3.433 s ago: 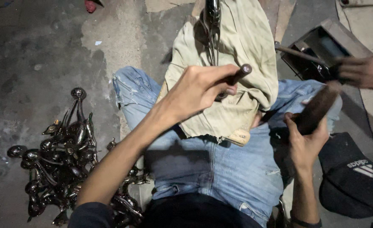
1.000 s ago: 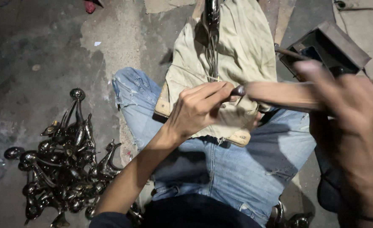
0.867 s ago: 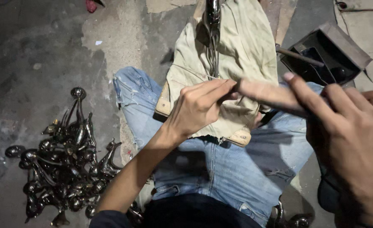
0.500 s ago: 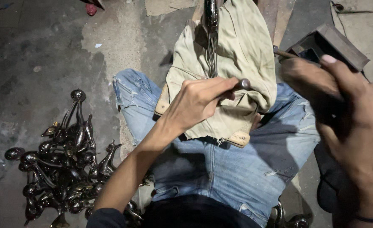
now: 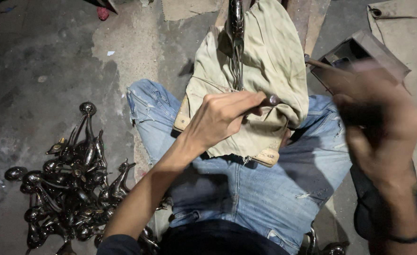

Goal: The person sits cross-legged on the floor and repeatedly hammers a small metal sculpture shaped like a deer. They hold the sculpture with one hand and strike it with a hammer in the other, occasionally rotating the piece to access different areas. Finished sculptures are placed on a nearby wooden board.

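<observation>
Gripping a dark slim metal tool (image 5: 271, 100) in the left hand (image 5: 220, 118), fingers curled tight round it so only the rounded end shows past the knuckles. Resting over a beige cloth (image 5: 265, 75) draped on a wooden block (image 5: 269, 156) across the lap, jeans (image 5: 246, 189) beneath. Lying upright on that cloth, just beyond the left hand, a dark shiny metal piece (image 5: 237, 33) with thin prongs running down toward the knuckles; touching the tool or not, cannot tell. Raised to the right of the cloth, the right hand (image 5: 378, 123), heavily blurred, fingers seemingly bent round something dark, though holding or empty cannot be told. Behind that hand, further right of the cloth, an open dark box (image 5: 364, 47) on the floor with a thin rod sticking out of it. Heaped on the concrete floor (image 5: 38, 56) well to the left of the cloth, a pile of dark rounded metal castings (image 5: 67, 179) with long necks. Near the right wrist, a dark band (image 5: 406, 238).
</observation>
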Available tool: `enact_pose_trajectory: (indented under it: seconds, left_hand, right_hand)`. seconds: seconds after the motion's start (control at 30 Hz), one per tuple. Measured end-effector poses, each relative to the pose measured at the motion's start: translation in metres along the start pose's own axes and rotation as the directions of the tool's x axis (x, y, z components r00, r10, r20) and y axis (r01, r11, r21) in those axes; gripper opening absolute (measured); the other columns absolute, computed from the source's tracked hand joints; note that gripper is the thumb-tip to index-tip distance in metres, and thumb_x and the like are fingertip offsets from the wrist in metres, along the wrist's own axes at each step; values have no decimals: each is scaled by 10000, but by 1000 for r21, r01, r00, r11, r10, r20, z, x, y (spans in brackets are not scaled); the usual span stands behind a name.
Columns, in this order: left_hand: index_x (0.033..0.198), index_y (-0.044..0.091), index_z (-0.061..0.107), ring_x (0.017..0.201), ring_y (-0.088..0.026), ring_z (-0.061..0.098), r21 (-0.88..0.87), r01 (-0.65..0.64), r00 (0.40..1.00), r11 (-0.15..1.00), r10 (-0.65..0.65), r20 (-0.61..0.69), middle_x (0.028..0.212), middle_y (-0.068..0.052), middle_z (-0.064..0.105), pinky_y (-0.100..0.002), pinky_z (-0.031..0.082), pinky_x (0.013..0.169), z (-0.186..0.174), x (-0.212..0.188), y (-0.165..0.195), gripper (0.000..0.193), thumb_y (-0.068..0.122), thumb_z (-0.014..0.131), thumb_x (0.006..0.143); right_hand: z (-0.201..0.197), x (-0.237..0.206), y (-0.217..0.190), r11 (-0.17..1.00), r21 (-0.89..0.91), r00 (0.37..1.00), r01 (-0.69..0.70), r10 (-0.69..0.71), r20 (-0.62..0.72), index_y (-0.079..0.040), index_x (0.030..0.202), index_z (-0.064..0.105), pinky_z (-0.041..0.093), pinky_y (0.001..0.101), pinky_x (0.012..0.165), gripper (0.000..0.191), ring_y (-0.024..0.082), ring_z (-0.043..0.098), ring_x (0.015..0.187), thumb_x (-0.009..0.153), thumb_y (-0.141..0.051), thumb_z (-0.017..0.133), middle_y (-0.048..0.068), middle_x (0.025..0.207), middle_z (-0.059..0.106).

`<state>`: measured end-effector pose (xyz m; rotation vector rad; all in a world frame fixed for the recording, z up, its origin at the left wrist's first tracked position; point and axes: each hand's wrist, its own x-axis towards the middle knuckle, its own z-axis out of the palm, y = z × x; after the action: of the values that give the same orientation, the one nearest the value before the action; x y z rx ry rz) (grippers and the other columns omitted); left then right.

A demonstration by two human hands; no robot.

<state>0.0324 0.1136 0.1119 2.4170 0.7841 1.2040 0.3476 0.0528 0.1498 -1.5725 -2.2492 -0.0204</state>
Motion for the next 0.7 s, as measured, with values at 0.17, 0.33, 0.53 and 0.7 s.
enact_pose_trajectory:
  seconds: [0.17, 0.33, 0.53, 0.7]
  left_hand:
    - [1241, 20, 672, 1026, -296, 754, 43, -38, 999, 998, 40, -34, 1157, -156, 735, -346, 635, 864, 5, -3, -3, 487, -146, 585, 791]
    - [1246, 20, 692, 1050, -290, 756, 17, -15, 1000, 1000, 16, -13, 1158, -139, 743, -347, 630, 878, 7, -7, -5, 489, -152, 626, 794]
    - [1186, 44, 696, 1104, -285, 743, 56, -56, 998, 997, 55, 24, 1203, -124, 744, -354, 614, 942, 8, -10, -6, 458, -108, 677, 755]
    - [1245, 22, 698, 1106, -297, 735, 72, -59, 998, 996, 59, 6, 1202, -135, 734, -365, 614, 959, 7, -12, -4, 524, -114, 670, 739]
  right_hand:
    - [-6, 0, -7, 976, 152, 978, -157, 175, -112, -22, 1314, 625, 516, 376, 752, 297, 226, 626, 725, 1032, -82, 696, 110, 842, 647]
    - [-2, -4, -17, 647, 762, 899, -28, 349, -264, -22, 1255, 598, 524, 238, 800, 186, 116, 639, 824, 1098, -82, 677, 13, 973, 657]
    - [-22, 19, -21, 900, -418, 981, 122, -174, -90, -160, 1313, 715, 518, 386, 800, 404, 189, 646, 782, 919, -83, 769, 50, 826, 657]
    - [-29, 26, -46, 859, -495, 983, 133, -180, -47, -233, 1421, 690, 516, 396, 788, 556, 173, 643, 774, 903, -43, 762, 15, 793, 609]
